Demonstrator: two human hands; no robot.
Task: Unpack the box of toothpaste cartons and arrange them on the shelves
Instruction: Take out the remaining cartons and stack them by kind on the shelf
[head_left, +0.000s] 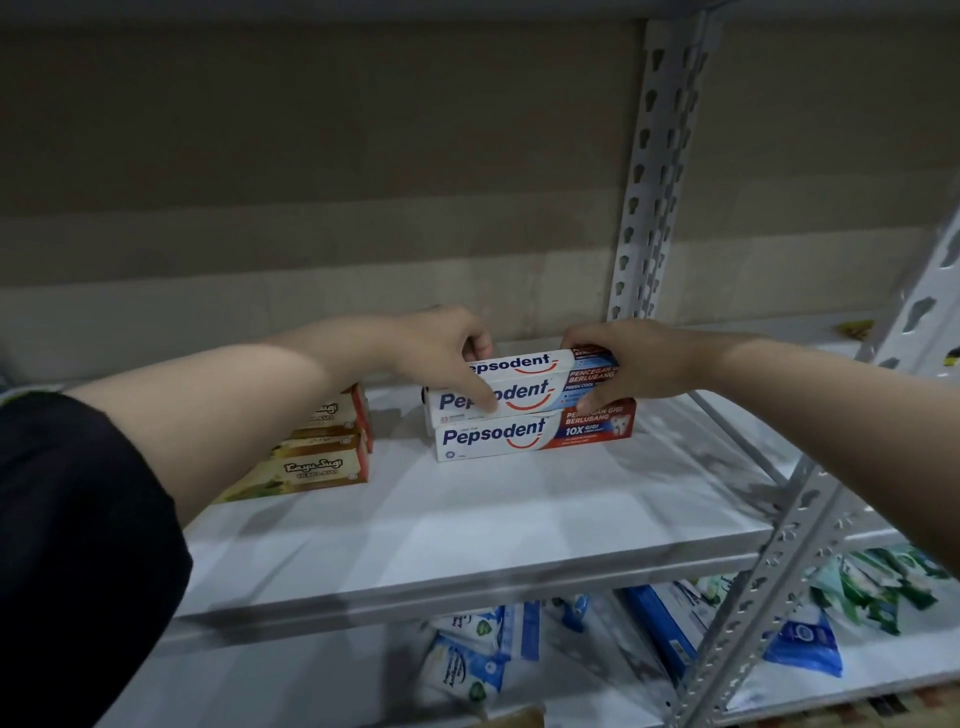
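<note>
While both hands grip the upper Pepsodent cartons, left hand at 9 o'clock, right hand at 3, fingers curled round their ends, the stack on the shelf could skew or topple if they release unevenly.

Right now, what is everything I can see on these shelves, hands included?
Pepsodent cartons: at least three in view, white with red and blue, stacked on the upper shelf; both hands hold the top ones.
Kayu Sugi cartons: at least two, yellow-beige with orange ends, stacked to the left of the Pepsodent.
Upper shelf: one, white board, grey metal edge.
Slotted uprights: two in view, grey metal, right side.
Pouches: several, white, blue and green, on the lower shelf.
Blue box: one, lower shelf.
Left hand: gripping the cartons' left part.
Right hand: gripping their right end.
</note>
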